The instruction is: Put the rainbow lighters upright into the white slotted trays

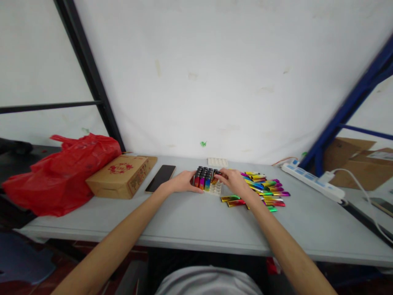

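Note:
A pale tray (216, 189) with small sockets lies on the grey table, its left part filled with upright, shiny coloured lighters (202, 182) with black tops. My left hand (184, 182) curves around the left side of this block, thumb along the front and fingers behind. My right hand (233, 180) is at the block's right side, fingers pinched on a dark-topped, gold-brown lighter (214, 178) over the tray. Whether that piece is seated in a socket cannot be made out. Beside my right forearm lies a loose pile of shiny, multicoloured lighter-like pieces (270, 189), partly hidden by the arm.
Another pale tray (217, 162) lies by the wall. To the left are a dark phone (161, 178), a cardboard box (119, 176) and a red plastic bag (67, 176). A white power strip (313, 182) with a plugged-in cable runs along the right.

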Tool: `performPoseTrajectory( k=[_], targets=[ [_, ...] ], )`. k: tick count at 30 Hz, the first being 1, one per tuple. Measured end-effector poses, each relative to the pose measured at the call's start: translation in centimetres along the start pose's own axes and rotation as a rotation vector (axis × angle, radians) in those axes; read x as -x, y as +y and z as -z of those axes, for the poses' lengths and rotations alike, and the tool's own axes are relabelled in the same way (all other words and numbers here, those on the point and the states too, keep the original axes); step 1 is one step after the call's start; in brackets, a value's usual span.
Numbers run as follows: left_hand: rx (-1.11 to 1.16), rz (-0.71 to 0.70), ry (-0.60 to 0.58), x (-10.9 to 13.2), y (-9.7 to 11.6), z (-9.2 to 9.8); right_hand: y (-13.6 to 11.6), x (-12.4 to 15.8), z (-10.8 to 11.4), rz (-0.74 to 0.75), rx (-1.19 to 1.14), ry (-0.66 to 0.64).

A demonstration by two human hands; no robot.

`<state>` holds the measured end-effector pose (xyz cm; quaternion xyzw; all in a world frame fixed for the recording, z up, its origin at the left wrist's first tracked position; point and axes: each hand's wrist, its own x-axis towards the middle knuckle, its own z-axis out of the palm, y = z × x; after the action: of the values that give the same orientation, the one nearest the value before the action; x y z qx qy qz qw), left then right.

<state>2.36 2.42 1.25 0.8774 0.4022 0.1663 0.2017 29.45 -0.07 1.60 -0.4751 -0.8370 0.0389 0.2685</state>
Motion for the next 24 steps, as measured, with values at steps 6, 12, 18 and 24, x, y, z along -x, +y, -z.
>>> performPoseTrajectory(
  k=[6, 12, 18, 24],
  targets=[
    [-0.012, 0.024, -0.003, 0.0, -0.3, -0.2, -1.3, -0.3, 0.1, -0.117, 0.171, -0.048],
    [-0.002, 0.025, -0.007, 0.0, -0.4, -0.2, 1.6, 0.0, 1.0, -0.079, 0.103, -0.042],
    [-0.003, 0.033, -0.017, 0.0, -0.5, -0.1, 7.8, 1.3, 3.5, -0.219, 0.214, 0.081],
    [-0.006, 0.038, -0.005, -0.1, -0.5, -0.2, 8.6, 1.8, 3.5, -0.211, 0.225, -0.102]
  ],
)
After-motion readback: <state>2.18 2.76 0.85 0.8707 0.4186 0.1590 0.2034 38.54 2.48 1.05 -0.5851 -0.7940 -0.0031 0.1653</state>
